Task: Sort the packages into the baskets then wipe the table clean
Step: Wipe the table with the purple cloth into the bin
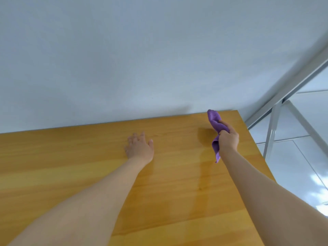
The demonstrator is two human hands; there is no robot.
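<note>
A purple cloth [215, 119] hangs bunched in my right hand [229, 138], which grips it above the far right part of the wooden table [88, 174]. One end of the cloth sticks up past my fingers and the other end dangles below my wrist. My left hand [140, 148] rests flat on the table near its far edge, fingers spread. No packages or baskets are in view.
A white wall [142, 59] runs along the table's far edge. The table's right edge drops to a white tiled floor [292, 157], where a grey metal frame leg [271, 128] stands close to the corner.
</note>
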